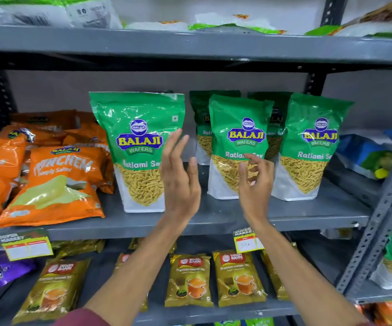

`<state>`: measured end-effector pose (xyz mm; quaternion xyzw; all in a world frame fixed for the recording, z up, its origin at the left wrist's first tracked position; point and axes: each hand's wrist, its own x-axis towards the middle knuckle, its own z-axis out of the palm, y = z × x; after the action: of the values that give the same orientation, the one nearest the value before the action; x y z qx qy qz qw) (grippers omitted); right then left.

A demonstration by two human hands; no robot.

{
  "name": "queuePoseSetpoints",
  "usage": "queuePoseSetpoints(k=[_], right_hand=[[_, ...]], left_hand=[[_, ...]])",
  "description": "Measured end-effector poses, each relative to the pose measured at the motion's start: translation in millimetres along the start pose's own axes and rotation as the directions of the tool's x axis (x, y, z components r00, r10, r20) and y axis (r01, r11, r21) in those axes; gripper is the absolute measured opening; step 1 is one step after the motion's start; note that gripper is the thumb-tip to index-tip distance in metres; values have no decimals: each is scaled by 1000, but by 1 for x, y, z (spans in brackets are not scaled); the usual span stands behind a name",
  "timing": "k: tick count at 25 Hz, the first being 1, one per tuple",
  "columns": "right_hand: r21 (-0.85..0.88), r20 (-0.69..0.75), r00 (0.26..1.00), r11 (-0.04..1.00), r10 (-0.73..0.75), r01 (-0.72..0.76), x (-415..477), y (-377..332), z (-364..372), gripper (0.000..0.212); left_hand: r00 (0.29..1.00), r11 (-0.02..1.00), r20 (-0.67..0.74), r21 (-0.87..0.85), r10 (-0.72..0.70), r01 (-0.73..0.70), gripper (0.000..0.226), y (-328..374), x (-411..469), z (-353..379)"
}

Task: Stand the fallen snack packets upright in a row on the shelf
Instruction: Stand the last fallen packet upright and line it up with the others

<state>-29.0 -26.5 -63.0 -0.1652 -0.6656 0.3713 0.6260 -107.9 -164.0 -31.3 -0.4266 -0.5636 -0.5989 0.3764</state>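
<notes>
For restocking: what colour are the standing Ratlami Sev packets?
Green tops with white bottoms and a clear window, seen in the head view.

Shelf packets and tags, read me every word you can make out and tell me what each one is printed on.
"BALAJI WAFERS", "Ratlami Sev": left green pouch; the middle green pouch and right green pouch read the same, partly cut off.
"Simply Salted": orange chips bag.
"WAGH BAKRI", "Premium": gold tea packet.
"SUPER MARKET": yellow price tag; its price is blurred.
Top shelf bags: unreadable.

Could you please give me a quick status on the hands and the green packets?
Left hand open, empty. Right hand open, fingers loosely curled before middle green packet. Three front green packets upright on the shelf. Nothing blocking.
</notes>
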Motion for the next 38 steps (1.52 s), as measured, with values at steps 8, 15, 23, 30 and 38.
queuePoseSetpoints(k=[8,15,23,30,38], right_hand=[[-143,340,890,952,304,-271,39,43,-24,65],[-123,496,799,938,340,-323,33,47,-42,53],[-61,491,826,956,279,-287,18,47,-55,59],[-62,-115,972,975,204,-212,64,52,-124,52],[-174,263,804,846,534,-504,105,110,-174,57]], left_hand=[[603,689,411,92,-684,719,57,-14,-7,79],[597,678,401,89,-695,730,37,-4,-27,79],[625,680,345,53,-700,732,47,20,-36,69],[955,986,250,83,-158,141,36,80,-51,121],[484,600,519,73,-705,796,78,98,-50,220]])
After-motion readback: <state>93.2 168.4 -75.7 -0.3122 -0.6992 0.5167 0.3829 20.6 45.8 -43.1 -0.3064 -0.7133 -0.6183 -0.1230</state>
